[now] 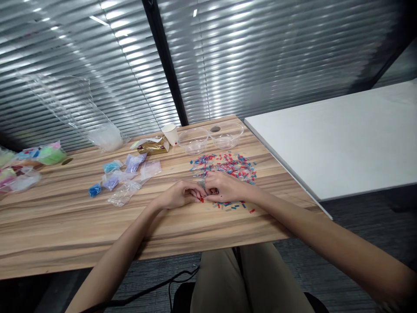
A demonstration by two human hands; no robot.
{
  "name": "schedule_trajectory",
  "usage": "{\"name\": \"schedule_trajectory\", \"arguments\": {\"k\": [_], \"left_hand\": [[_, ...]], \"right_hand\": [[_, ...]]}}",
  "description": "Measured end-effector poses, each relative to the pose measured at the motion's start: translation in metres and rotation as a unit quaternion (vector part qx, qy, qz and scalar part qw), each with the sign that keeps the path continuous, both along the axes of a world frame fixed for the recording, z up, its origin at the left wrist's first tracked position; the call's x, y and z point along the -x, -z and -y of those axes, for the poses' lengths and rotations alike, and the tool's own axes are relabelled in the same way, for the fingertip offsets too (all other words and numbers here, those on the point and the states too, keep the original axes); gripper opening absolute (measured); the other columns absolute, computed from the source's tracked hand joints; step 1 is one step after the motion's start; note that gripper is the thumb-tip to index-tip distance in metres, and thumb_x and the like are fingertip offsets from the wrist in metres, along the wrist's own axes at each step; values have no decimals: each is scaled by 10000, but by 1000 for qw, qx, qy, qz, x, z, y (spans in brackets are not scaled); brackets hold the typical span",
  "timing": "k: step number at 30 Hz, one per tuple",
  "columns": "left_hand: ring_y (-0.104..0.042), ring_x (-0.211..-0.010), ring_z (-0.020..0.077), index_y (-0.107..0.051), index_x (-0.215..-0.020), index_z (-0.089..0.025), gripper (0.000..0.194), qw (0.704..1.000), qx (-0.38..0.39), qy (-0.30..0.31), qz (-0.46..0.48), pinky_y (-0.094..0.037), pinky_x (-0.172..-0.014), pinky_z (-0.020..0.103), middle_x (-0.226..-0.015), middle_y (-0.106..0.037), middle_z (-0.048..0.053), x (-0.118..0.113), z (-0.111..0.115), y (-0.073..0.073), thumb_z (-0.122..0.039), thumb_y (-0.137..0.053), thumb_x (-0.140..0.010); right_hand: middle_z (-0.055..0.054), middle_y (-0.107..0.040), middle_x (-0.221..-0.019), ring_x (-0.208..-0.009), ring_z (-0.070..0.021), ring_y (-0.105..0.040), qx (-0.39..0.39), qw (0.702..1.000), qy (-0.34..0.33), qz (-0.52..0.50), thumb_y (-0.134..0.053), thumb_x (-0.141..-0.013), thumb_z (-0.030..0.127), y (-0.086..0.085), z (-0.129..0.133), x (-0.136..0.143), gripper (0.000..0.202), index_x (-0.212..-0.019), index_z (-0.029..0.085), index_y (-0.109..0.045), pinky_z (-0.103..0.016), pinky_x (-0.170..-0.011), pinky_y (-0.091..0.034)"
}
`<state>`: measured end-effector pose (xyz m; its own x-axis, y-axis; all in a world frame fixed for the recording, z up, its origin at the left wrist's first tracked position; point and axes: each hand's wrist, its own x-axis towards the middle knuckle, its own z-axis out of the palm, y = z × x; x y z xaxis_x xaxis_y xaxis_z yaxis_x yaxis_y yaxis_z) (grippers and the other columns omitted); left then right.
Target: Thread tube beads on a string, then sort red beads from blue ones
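Note:
My left hand (180, 194) rests on the wooden table, its fingers pressed together beside a small red piece (202, 200). Touching or almost touching it, my right hand (223, 187) is curled with thumb and forefinger pinched; what it grips is too small to make out. Under and behind my right hand spreads a pile of small red, blue and clear pieces (231, 165). A few more pieces (233, 206) lie in front of it. Two clear round bowls (194, 141) (227, 138) stand side by side behind the pile.
A white paper cup (170, 134) and a gold box (153, 146) stand at the back. Small bags of purple (134, 163) and blue (94, 190) material lie left of my hands. More colourful bags (50, 154) sit far left. A white table (342, 139) adjoins on the right.

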<state>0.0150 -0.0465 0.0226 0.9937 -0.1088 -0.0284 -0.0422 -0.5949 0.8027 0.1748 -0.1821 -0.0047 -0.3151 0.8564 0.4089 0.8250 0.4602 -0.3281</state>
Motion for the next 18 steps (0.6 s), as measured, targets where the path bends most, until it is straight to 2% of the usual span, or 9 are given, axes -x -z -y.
{"name": "schedule_trajectory", "arguments": {"k": [7, 18], "left_hand": [[-614, -807, 136, -606, -1035, -113, 235, 999, 39, -9, -17, -501, -734, 250, -894, -651, 80, 1, -2, 3, -135, -591, -801], [-609, -779, 125, -577, -1075, -117, 258, 999, 29, 2, -14, -497, -704, 242, -884, -651, 75, 2, -5, 7, -125, -571, -817]], "right_hand": [[-10, -519, -623, -688, -149, -437, 3, 1000, 2, -2, -568, -793, 242, -3, 2, -4, 149, -670, 158, -571, -262, -646, -310], [-22, -546, -641, -701, -154, -446, 14, 1000, 18, 5, -562, -787, 229, -8, 5, -7, 141, -665, 158, -569, -268, -660, -314]]}}
